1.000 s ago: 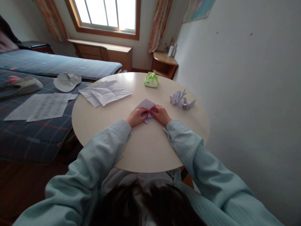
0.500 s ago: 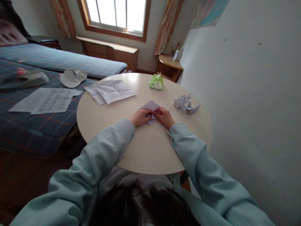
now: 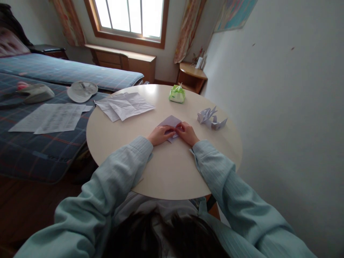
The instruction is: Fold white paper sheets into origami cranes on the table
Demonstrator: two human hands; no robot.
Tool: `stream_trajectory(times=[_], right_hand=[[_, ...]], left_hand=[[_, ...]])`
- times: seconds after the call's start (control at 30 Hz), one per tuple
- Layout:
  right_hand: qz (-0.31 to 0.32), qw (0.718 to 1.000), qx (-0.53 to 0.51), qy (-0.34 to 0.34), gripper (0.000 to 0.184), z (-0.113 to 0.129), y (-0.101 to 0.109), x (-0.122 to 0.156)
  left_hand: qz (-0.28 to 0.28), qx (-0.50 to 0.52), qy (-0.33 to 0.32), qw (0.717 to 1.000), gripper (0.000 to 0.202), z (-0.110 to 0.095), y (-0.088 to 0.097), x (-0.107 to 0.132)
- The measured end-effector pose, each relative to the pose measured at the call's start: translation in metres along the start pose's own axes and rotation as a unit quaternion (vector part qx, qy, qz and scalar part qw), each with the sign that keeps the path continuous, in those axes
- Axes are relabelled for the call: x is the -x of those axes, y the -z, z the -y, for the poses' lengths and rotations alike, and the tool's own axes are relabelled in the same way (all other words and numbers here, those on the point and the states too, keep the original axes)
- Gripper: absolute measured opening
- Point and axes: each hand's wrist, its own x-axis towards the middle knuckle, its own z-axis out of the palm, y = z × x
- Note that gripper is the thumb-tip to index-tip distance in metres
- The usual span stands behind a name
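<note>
A folded sheet of pale paper lies near the middle of the round table, one corner pointing away from me. My left hand is closed on its left side, fingertips pinching near the centre. From the right, my right hand also pinches the paper, its fingertips meeting those of the left. The hands cover much of the paper's near half, so its folds there are partly hidden. A small lower tip shows below the fingers.
Folded paper figures stand at the table's right. A green tissue pack sits at the back. Creased white sheets lie at the back left. Beside the table, a bed holds printed sheets and a white cap.
The camera view has shifted slightly. Both hands stay on the folded paper, with only a small movement of the fingers.
</note>
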Motion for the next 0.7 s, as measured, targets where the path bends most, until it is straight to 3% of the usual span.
stream_trajectory(times=[0.4,0.7], right_hand=[[-0.011,0.999,-0.039,0.002,0.012,0.0021,-0.0008,0.0005],[-0.009,1.000,-0.023,-0.013,0.007,0.0032,-0.0013,-0.0007]], left_hand=[[0.001,-0.014,-0.026,1.000,0.033,0.0042,-0.0032,0.0002],[-0.004,0.007,-0.006,1.000,0.031,0.0023,-0.0021,0.0009]])
